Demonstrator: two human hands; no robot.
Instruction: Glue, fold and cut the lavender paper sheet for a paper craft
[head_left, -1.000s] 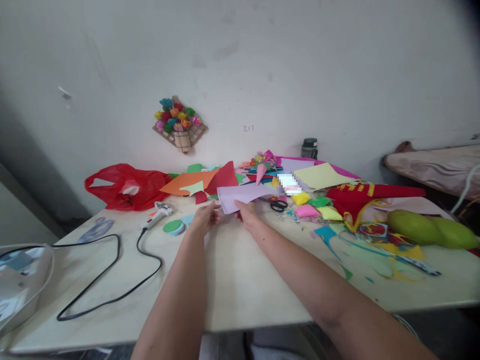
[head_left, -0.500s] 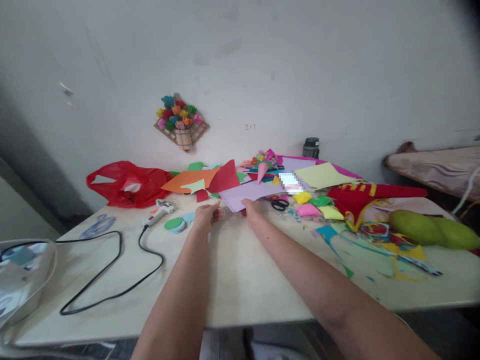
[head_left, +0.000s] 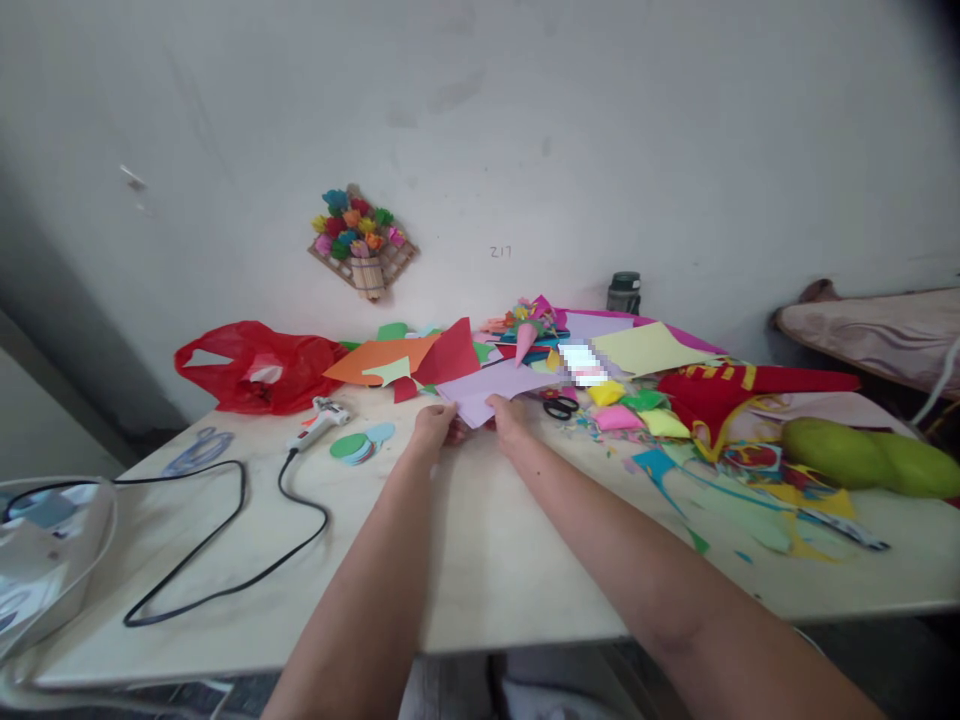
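Observation:
A sheet of lilac paper (head_left: 491,385) lies over the near side of the paper pile, in front of me. My right hand (head_left: 508,420) pinches its near edge, thumb on top. At its near left corner my left hand (head_left: 441,424) is closed on the same sheet, fingers curled below. Just behind the sheet are red paper (head_left: 452,352) and a pink paper cone (head_left: 526,343). Black-handled scissors (head_left: 560,407) lie right of my right hand. Left of my left hand is a stack of green and blue paper discs (head_left: 352,448).
A glue gun (head_left: 319,425) with a looping black cord and a red plastic bag (head_left: 255,370) lie at left. Colourful packets (head_left: 619,417), paper scraps, a utility knife (head_left: 844,528) and green fruit (head_left: 832,455) lie at right. A bottle (head_left: 624,293) stands by the wall.
My left hand has moved right, from beside the lilac paper onto its near left corner. My right hand keeps hold of the near edge, almost unmoved.

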